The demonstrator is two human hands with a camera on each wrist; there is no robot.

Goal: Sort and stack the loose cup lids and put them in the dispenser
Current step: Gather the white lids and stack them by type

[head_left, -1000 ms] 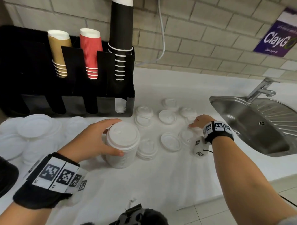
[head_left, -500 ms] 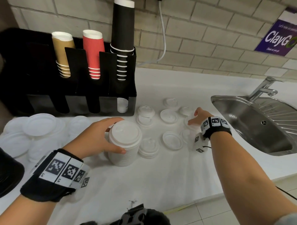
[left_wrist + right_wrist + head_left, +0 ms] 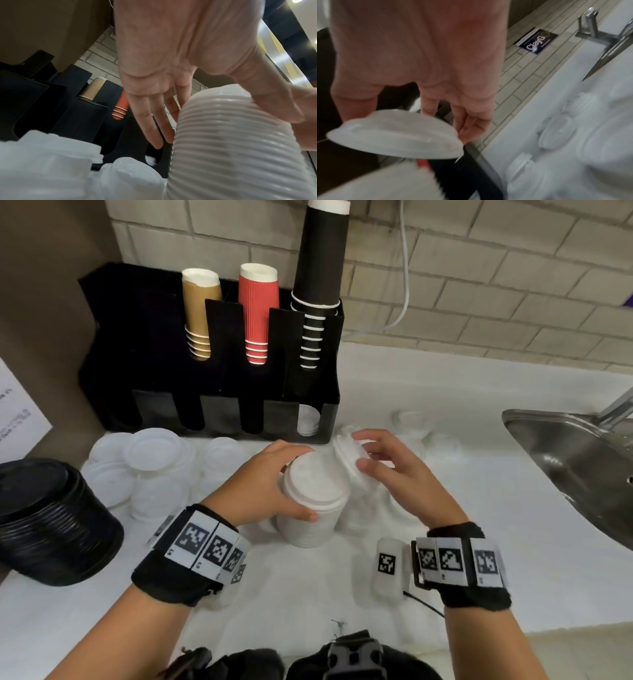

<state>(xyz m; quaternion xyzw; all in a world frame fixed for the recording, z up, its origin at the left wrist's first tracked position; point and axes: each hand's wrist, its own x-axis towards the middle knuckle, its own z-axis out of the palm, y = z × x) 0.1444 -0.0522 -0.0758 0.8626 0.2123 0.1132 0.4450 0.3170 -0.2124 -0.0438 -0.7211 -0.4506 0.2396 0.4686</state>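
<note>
A tall stack of white cup lids stands on the white counter, and my left hand grips it round the top, thumb in front and fingers behind. Just right of the stack my right hand pinches a single white lid, tilted on edge, between thumb and fingers. Behind stands the black dispenser with brown, red and black cup stacks; its rightmost front slot holds some white lids.
Piles of wider white lids lie left of the stack. A stack of black lids sits at the far left. Loose lids remain behind my right hand. A steel sink lies to the right.
My right hand has picked a lid up from the loose ones on the right and brought it left, beside the stack. My left hand keeps hold of the stack.
</note>
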